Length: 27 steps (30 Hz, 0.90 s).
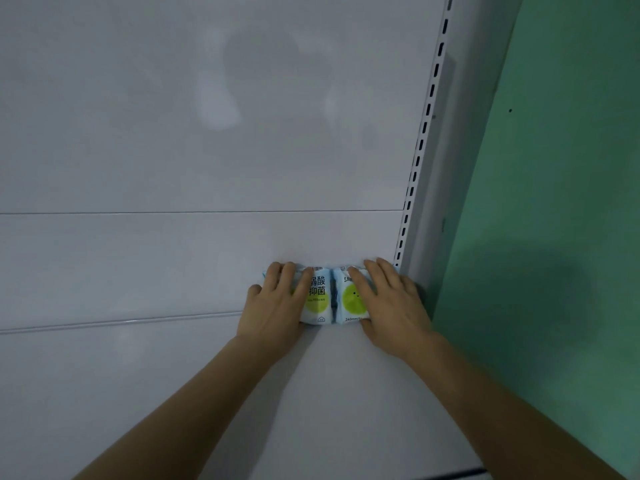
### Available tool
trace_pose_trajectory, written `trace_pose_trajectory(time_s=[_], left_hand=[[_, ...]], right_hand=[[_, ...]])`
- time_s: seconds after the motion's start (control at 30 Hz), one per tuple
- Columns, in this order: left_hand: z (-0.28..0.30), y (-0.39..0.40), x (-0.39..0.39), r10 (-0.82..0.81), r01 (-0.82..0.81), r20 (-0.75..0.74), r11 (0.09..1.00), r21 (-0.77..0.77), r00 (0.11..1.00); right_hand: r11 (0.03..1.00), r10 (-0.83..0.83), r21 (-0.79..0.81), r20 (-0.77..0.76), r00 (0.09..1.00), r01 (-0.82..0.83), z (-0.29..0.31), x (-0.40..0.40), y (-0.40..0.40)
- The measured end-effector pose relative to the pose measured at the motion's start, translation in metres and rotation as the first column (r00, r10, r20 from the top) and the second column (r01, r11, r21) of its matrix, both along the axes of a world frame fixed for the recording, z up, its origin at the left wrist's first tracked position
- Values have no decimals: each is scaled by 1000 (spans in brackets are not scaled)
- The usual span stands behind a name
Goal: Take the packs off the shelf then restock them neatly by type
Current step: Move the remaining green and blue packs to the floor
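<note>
Two light-blue packs with green circles stand side by side at the back right corner of the white shelf (173, 375), against the back panel. My left hand (273, 306) rests on the left pack (317, 299), fingers laid over its top edge. My right hand (388, 303) covers the right pack (349, 301) the same way, fingers fairly straight. The packs touch each other. Much of each pack is hidden under my hands.
A white back panel (207, 116) rises behind the shelf. A slotted upright post (420, 147) runs along the right side. A green wall (554, 202) stands to the right of the shelf unit.
</note>
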<state>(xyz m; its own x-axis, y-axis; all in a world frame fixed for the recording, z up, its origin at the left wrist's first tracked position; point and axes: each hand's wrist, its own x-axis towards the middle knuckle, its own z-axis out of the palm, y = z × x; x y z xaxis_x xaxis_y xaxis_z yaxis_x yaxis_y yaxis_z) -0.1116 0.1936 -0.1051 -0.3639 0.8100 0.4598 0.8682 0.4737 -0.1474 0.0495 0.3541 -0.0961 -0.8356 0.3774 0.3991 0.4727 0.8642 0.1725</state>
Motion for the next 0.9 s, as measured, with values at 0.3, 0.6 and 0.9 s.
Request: trace_pose_trajectory(time_s=[0.3, 0.6, 0.9], left_hand=[[21, -31, 18, 79, -86, 62, 989, 117, 995], [26, -122, 34, 299, -317, 115, 928, 196, 947], [40, -294, 39, 568, -581, 126, 781, 227, 813]], right_hand=[[984, 178, -2, -49, 983, -178, 31, 15, -3], [890, 447, -37, -115, 887, -454, 46, -20, -96], [717, 692, -17, -96, 715, -696, 54, -82, -250]])
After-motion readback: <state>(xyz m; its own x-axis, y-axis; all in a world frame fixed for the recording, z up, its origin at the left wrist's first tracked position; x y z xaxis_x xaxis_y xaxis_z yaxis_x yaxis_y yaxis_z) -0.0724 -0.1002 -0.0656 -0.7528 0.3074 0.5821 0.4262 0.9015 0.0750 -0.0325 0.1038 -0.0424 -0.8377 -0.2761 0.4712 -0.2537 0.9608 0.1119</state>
